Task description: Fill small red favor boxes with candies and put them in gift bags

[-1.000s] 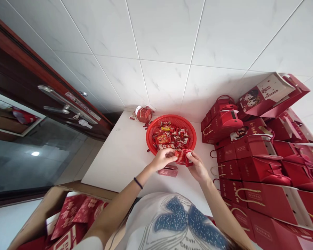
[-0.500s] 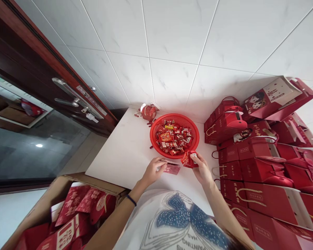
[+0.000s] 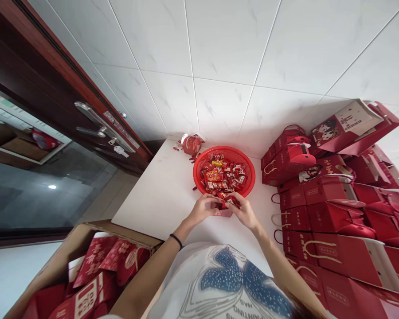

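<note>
My left hand [image 3: 200, 210] is closed on the edge of a small red paper bag [image 3: 224, 213], held low over the white tabletop [image 3: 173, 190]. Red-wrapped candy packets [image 3: 230, 202] are pinched in my right hand [image 3: 244, 213], right at the bag's mouth. The fingers partly hide both the bag and the packets. Just beyond my hands stands a round red plastic basket [image 3: 196, 175] with many wrapped sweets [image 3: 216, 175] in it.
Red gift boxes and bags [image 3: 322, 217] are stacked along the right. A cardboard box [image 3: 126, 230] of red packaging sits at lower left. Behind the basket, a small red pouch [image 3: 190, 144] rests near the tiled wall. A dark door [image 3: 69, 75] stands at left.
My right hand has moved left with the candy packets, bringing them to the bag's mouth. The bag, flatter before, now looks opened out. The view has shifted slightly.
</note>
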Motion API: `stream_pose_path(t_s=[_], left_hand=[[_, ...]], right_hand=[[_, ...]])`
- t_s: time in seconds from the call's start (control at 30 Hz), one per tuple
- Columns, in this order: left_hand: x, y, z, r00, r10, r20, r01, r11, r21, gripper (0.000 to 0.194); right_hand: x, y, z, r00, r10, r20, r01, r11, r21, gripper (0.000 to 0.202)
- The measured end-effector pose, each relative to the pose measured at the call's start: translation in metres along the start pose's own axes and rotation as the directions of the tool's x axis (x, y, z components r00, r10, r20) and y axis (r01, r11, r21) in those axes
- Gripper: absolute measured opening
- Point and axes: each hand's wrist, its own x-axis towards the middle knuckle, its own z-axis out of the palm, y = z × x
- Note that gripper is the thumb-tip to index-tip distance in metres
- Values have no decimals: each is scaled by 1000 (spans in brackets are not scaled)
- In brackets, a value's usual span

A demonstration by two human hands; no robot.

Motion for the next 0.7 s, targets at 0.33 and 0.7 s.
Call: stream_pose_path(t_s=[0.33,0.7], left_hand=[[-9,-13,-1,992,119,42,-114,987,-117,42],[-12,-15,-3,987,135,84,-127,987,-102,49]], right_hand=[[2,4,-5,996,-76,-37,73,995,-68,26],[-20,14,14,985,-144,94,157,977,-147,25]])
